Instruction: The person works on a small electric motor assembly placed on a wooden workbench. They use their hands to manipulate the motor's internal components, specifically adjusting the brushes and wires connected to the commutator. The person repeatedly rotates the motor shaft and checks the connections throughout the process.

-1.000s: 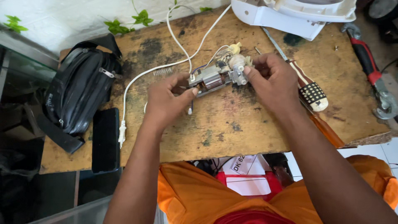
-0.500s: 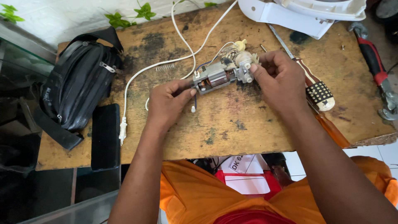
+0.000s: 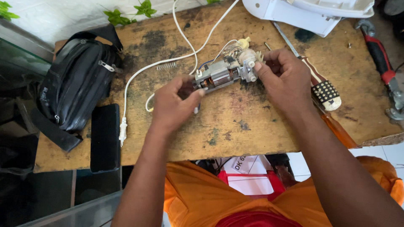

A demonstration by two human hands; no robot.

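Observation:
A small electric motor (image 3: 219,75) with copper windings and a white plastic gear end is held just above a worn wooden table (image 3: 235,126). My left hand (image 3: 174,103) grips its left end. My right hand (image 3: 286,77) pinches the white gear end on the right. Thin wires and a white power cord (image 3: 164,64) run from the motor; the cord's plug (image 3: 123,130) lies on the table at the left.
A black bag (image 3: 78,88) and a black phone (image 3: 105,136) lie at the left. A metal spring (image 3: 167,65) sits by the cord. A white appliance housing (image 3: 311,14), a screwdriver with studded handle (image 3: 324,90) and red-handled pliers (image 3: 381,63) lie at the right.
Both hands have turned the motor slightly and shifted their grip on it; the motor stays in the same spot over the table.

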